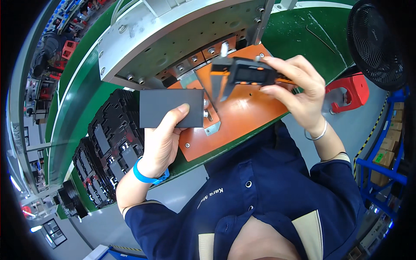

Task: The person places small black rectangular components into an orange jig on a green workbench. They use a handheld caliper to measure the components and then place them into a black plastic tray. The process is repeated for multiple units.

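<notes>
My left hand (167, 136) grips a flat black rectangular block (167, 106), its thumb lying on the upper face. In my right hand (301, 89) is a digital caliper (251, 73), pinched between thumb and fingers. The caliper's jaws point down toward the left and look blurred; they stand apart from the block's right edge. Beneath both hands lies an orange base plate (247, 112) with a small metal bracket (212, 129) and bolts on it. A blue wristband circles my left wrist, a thin metal bangle my right.
A bolted metal fixture (182, 43) rises behind the orange plate. Stacked black trays (115, 125) stand on the green bench (294, 34) at left. A hex key (320, 40) lies at the back right, near a black fan (375, 45). Beyond the bench is a red stool (353, 93).
</notes>
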The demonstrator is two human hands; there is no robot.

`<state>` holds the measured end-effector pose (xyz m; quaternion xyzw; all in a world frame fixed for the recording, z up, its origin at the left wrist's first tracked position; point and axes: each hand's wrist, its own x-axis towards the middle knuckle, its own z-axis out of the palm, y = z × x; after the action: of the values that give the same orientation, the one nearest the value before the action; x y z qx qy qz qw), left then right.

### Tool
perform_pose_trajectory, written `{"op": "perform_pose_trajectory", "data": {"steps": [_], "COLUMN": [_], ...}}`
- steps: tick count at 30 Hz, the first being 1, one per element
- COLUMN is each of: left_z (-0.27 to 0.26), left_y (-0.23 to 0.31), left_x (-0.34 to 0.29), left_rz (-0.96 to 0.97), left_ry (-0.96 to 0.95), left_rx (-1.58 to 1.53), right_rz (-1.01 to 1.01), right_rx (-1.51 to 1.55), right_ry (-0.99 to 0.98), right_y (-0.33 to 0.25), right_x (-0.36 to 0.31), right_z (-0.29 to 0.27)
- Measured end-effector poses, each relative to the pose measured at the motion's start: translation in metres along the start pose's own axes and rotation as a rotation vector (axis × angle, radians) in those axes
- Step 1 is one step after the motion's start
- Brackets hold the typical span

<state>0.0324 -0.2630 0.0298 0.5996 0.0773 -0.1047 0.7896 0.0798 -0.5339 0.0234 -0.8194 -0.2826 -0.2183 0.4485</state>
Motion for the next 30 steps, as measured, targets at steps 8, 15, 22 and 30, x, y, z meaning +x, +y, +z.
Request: {"op": "perform_pose_trajectory", "data": {"steps": [8,15,22,30], "left_z": [-0.003,-0.003,-0.002,-0.003], "left_y": [-0.002,-0.002,-0.002,-0.004], "left_x": [-0.001,-0.002,-0.002,-0.002], "left_rz": [-0.007,-0.002,-0.008,0.001], "left_ry": [-0.008,-0.011,0.000,0.017], "left_rx": [-0.020,-0.021,-0.030,-0.016], "right_rz": [-0.011,-0.006,-0.029,-0.063], "right_rx": [0.003,0.019,0.018,-0.007], "right_ry": [0.005,0.007,0.022,0.035], "right_y": [-0.002,-0.002,0.000,-0.001], "right_x": [0.003,0.003,0.002,0.003], "right_z": [0.016,0.019,0.021,0.020]}}
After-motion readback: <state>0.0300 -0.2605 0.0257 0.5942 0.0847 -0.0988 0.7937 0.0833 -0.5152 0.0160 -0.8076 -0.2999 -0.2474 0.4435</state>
